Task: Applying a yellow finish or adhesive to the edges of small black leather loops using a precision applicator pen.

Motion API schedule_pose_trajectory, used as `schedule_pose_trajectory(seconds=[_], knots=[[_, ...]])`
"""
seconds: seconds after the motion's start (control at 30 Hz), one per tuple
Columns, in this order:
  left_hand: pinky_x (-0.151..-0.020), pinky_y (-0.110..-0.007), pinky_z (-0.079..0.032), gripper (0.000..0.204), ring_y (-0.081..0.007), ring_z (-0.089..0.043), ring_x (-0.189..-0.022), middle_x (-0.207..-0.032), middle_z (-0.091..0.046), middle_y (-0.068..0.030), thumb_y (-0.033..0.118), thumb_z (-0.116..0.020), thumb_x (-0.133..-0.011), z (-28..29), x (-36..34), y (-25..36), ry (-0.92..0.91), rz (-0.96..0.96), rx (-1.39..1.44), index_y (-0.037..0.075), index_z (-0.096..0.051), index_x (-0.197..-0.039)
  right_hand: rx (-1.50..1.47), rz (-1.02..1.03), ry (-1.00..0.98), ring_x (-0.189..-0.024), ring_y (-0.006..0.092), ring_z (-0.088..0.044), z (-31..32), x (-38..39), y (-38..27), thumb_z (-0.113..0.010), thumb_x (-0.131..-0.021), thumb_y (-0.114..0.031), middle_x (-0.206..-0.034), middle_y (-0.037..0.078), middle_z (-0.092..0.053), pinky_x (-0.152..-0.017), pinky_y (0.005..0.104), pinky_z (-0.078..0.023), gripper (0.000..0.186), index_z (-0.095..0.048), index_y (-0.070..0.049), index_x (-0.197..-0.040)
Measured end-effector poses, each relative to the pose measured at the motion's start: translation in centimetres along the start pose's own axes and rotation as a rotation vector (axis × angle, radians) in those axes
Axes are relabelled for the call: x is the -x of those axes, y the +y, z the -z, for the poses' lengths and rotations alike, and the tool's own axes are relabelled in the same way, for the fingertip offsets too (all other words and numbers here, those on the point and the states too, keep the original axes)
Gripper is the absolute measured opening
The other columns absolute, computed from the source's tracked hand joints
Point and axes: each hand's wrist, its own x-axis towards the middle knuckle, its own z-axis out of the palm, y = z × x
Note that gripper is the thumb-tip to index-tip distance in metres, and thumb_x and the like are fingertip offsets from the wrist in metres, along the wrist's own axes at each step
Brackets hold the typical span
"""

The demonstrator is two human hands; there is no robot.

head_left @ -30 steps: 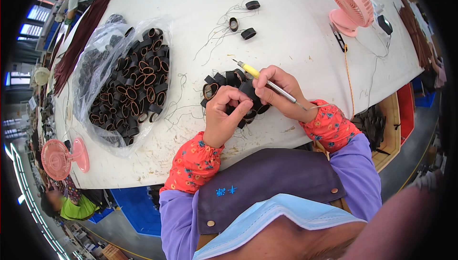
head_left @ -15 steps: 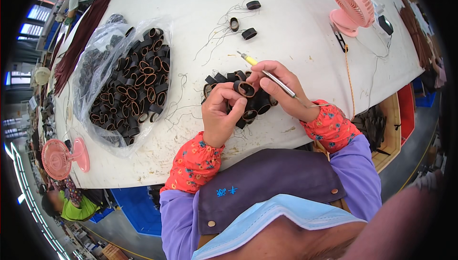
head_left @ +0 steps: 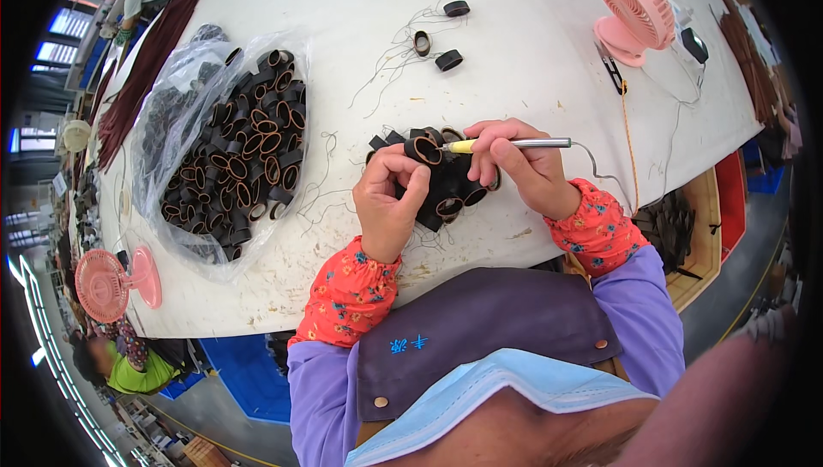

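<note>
Between the thumb and fingers of my left hand (head_left: 386, 201) is a small dark loop (head_left: 423, 150), leather-like, with a tan inner edge. My right hand (head_left: 533, 177) grips a pen-shaped tool (head_left: 549, 143) with a yellow front part, a metal barrel and a thin cord at its back end. The tool lies nearly level, its tip pointing left at the loop's right edge; whether they touch I cannot tell. Under and behind both hands lies a pile of similar dark loops (head_left: 450, 207), partly hidden by my fingers.
Many loops fill a clear plastic bag (head_left: 231, 270) on the left of the white table (head_left: 506, 38). Three loops with loose threads (head_left: 377, 72) lie farther back. A pink fan (head_left: 634, 8) and thread snips (head_left: 612, 72) are at right, another pink fan (head_left: 103, 285) at left.
My right hand has swung the tool round, so its tip now meets the area of the loop's edge instead of pointing away to the far left. My left hand has shifted slightly left with the loop.
</note>
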Motion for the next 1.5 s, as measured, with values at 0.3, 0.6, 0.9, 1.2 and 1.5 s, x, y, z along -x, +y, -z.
schedule_pose_trajectory(seconds=[0.3,0.6,0.9,1.2,1.5], knots=[[-0.061,-0.018,-0.039,0.008,-0.0032,-0.043,-0.067,-0.101,-0.057,-0.0053,-0.006,-0.061,-0.081,0.0,0.1,0.0,-0.005,0.011,0.010,0.000,-0.056,-0.083,-0.028,-0.014,0.007,-0.073,0.0113,-0.058,-0.1,0.2,0.3,-0.044,-0.099,-0.015,-0.073,0.004,-0.058,-0.074,0.0261,-0.047,0.019,-0.055,0.000,-0.104],[-0.061,-0.018,-0.038,0.008,-0.0032,-0.043,-0.067,-0.100,-0.058,-0.0051,-0.006,-0.061,-0.081,0.1,0.0,-0.2,-0.011,0.003,-0.018,0.000,-0.056,-0.082,0.203,0.080,-0.073,-0.072,0.0119,-0.061,-0.2,-0.1,0.3,-0.049,-0.096,-0.010,-0.072,0.004,-0.060,-0.093,0.0336,-0.043,0.014,-0.057,-0.002,-0.104],[-0.062,-0.019,-0.039,0.009,-0.0033,-0.044,-0.068,-0.101,-0.058,-0.0063,-0.007,-0.061,-0.081,0.0,0.1,0.2,0.005,0.010,0.031,0.000,-0.056,-0.083,0.114,0.078,-0.063,-0.075,0.0114,-0.061,0.5,0.6,0.5,-0.051,-0.094,-0.010,-0.084,0.007,-0.061,-0.074,0.0249,-0.048,0.015,-0.056,-0.001,-0.105],[-0.067,-0.021,-0.041,0.012,-0.0063,-0.046,-0.074,-0.098,-0.056,-0.0051,-0.006,-0.061,-0.079,0.1,0.1,-0.5,-0.147,-0.063,0.001,0.002,-0.056,-0.085,0.014,-0.212,0.034,-0.087,0.0085,-0.058,-1.1,-0.4,0.8,-0.058,-0.090,-0.006,-0.094,0.005,-0.061,-0.074,0.0235,-0.047,0.016,-0.057,-0.002,-0.105],[-0.062,-0.021,-0.037,0.028,-0.0067,-0.042,-0.066,-0.075,-0.051,0.0025,0.002,-0.068,-0.077,0.9,-0.3,0.0,-0.139,-0.136,-0.373,0.005,-0.061,-0.105,0.394,0.079,-0.039,-0.077,0.0096,-0.056,-0.5,-0.8,0.4,-0.064,-0.083,0.000,-0.091,0.005,-0.060,-0.070,0.0228,-0.046,0.020,-0.057,-0.005,-0.102]])
